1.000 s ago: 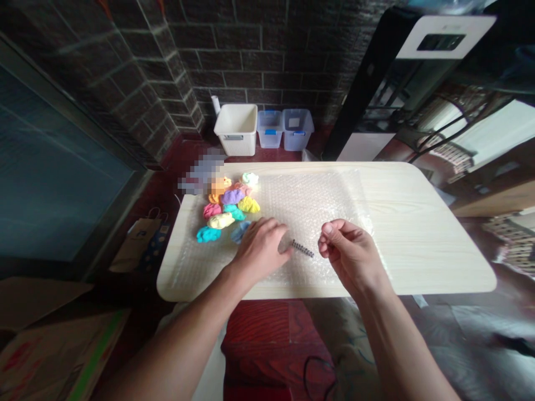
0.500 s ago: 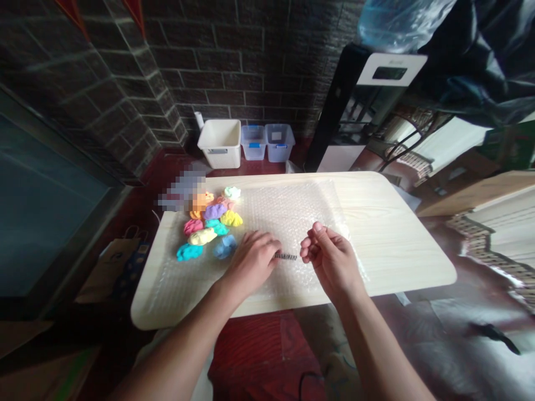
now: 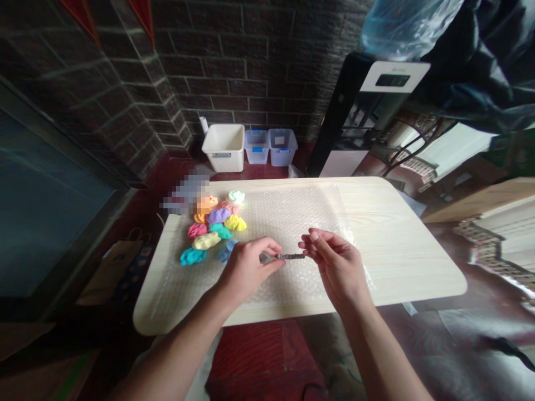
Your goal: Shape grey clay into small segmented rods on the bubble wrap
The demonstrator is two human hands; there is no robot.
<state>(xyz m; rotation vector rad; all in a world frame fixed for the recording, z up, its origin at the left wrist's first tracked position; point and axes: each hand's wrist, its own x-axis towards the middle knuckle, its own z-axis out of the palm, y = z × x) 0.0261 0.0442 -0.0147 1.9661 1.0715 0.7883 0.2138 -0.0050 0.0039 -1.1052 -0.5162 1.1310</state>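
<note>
My left hand (image 3: 246, 264) is closed in a pinch on one end of a thin dark strip (image 3: 292, 257). The strip looks ridged or beaded, and its kind is unclear. A greyish part shows between my left thumb and index finger. The strip points right, its free end close to the fingers of my right hand (image 3: 332, 256). That hand is closed, thumb against curled fingers; anything inside is hidden. Just behind my left hand lies a blue lump (image 3: 227, 252) of what looks like modelling clay. A teal-blue lump (image 3: 193, 256) and a pale yellow lump (image 3: 206, 240) are farther left.
Bubble wrap (image 3: 288, 209) covers the middle of the pale wooden table (image 3: 409, 245). More coloured lumps, including a purple one (image 3: 218, 215) and a yellow one (image 3: 236, 223), cluster back left. Beyond the table stand a white bin (image 3: 225, 153), clear tubs (image 3: 282, 147) and a water dispenser (image 3: 346, 117).
My left hand has turned so that thumb and index finger show pinching the strip. The strip reaches farther right, nearer my right hand. The view has shifted slightly.
</note>
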